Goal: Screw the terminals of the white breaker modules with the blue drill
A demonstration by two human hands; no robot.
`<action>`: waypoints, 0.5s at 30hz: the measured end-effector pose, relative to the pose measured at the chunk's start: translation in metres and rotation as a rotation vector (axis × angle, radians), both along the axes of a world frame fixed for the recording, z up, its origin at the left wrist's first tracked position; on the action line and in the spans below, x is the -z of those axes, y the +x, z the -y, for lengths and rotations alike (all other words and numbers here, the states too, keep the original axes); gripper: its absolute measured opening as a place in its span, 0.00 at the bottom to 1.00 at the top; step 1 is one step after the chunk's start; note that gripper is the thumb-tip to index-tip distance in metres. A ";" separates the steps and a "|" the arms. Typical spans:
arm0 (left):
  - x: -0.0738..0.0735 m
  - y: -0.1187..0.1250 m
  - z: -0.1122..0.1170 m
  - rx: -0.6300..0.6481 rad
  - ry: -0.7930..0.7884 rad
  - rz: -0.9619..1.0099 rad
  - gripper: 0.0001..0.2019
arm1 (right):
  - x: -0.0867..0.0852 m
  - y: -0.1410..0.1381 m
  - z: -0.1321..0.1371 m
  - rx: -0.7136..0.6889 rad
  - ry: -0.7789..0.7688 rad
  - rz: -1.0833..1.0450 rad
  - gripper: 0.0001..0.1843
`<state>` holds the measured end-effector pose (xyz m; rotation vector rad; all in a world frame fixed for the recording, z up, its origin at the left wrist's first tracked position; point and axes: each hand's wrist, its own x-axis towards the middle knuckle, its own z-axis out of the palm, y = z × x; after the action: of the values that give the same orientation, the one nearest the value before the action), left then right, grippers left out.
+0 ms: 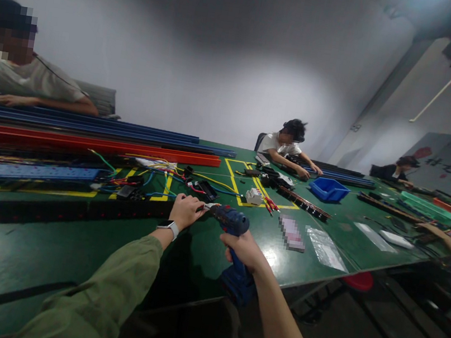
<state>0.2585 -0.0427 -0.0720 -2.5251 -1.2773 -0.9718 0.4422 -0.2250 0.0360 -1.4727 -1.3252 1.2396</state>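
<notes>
My right hand [244, 249] is wrapped round the handle of a blue cordless drill [231, 219], which points to the left. Its tip reaches the fingers of my left hand [185, 212]. Those fingers are bent and pressed together at the right end of a long black strip [130, 210] with small red marks along it. Whatever they pinch is hidden behind the knuckles and the drill's front. The strip lies along the green table [81, 252], and a black cable [2, 299] runs across the table nearer to me.
Behind the strip lie coloured wires [152, 172], black housings [205, 190] and red rails [85, 142]. A white block [254, 196], a phone [292, 233], a plastic bag [326, 249] and a blue bin [328, 190] are to the right. Co-workers sit across the table and at right.
</notes>
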 end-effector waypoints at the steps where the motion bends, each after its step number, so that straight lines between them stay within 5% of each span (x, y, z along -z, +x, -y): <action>1: 0.000 0.000 0.000 0.001 -0.003 0.002 0.17 | 0.000 0.000 0.000 0.001 0.000 0.001 0.13; 15: 0.002 0.000 -0.002 -0.001 0.007 -0.002 0.17 | 0.004 0.001 -0.001 -0.002 0.002 -0.007 0.13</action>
<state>0.2582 -0.0405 -0.0742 -2.5190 -1.2721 -0.9717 0.4435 -0.2237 0.0323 -1.4652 -1.3235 1.2431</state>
